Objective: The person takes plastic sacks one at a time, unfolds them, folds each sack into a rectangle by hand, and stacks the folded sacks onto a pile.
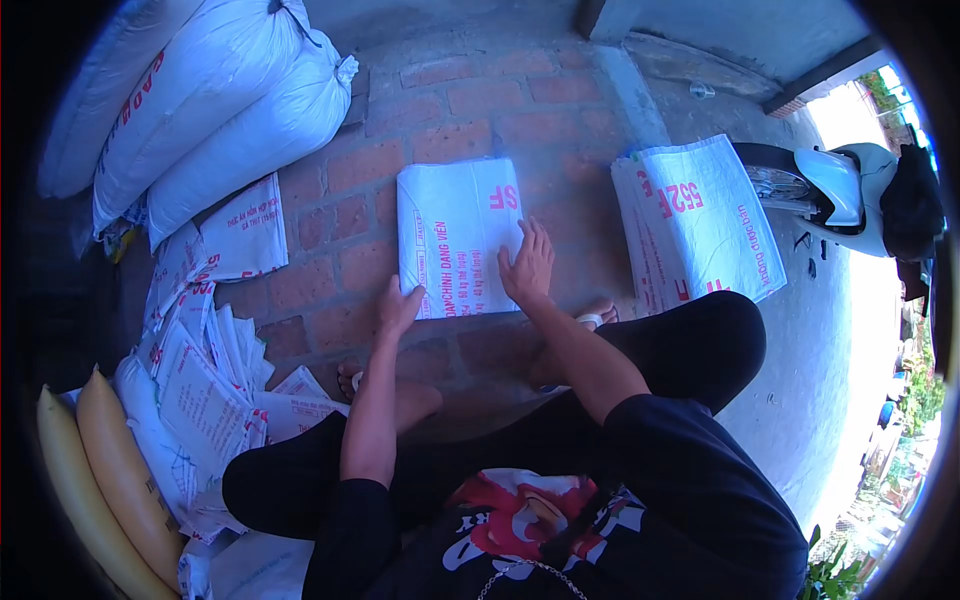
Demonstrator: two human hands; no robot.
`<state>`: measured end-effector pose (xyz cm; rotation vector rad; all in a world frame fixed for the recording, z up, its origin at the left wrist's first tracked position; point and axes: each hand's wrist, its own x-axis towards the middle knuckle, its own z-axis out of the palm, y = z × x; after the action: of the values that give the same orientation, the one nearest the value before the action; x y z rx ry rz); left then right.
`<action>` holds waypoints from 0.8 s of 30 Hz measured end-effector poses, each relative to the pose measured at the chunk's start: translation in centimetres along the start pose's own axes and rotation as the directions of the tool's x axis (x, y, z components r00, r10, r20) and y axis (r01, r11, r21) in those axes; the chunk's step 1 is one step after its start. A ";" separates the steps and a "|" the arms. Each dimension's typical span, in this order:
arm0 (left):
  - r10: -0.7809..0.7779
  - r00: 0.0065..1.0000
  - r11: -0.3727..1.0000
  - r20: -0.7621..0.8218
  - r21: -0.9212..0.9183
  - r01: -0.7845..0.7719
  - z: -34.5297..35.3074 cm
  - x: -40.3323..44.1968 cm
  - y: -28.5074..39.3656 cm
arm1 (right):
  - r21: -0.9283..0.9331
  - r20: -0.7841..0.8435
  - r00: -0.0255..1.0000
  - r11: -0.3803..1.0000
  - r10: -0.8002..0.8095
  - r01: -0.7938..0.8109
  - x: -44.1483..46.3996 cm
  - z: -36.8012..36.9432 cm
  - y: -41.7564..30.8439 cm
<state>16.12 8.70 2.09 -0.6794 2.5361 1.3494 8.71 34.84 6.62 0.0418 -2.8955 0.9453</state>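
Observation:
A folded white woven sack [465,215] with red print lies flat on the brick floor in front of me, perhaps with others beneath it. My left hand [400,303] pinches its lower left edge, thumb on top and the other fingers mostly hidden along the side. My right hand [530,262] rests on the right edge of the sack, fingers stretched out and slightly apart. To the right lies a stack of folded sacks [690,215] with red print.
Big filled white sacks [235,110] stand at the upper left. Loose printed sacks [205,385] pile up at my left, beside filled yellow sacks [125,470]. A motorbike [845,190] is parked at the right. My crossed legs [690,345] border the work area.

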 end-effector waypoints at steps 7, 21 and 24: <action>0.328 0.940 0.943 -0.095 0.099 -0.319 0.5 -2.0 -1.0 | -0.149 0.364 0.922 0.969 -0.133 0.199 -2.7 3.2 0.8; 0.455 0.890 0.729 0.026 0.563 -0.389 3.8 -1.7 0.0 | -0.182 0.371 0.891 0.920 -0.262 0.347 -1.1 4.7 2.7; 0.457 0.889 0.730 0.039 0.555 -0.399 3.4 -1.5 0.5 | -0.184 0.383 0.886 0.918 -0.262 0.351 -1.1 4.8 2.8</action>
<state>17.05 12.20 1.09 -0.0352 3.0739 0.5883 9.24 34.30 1.04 0.7036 -3.1612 0.5593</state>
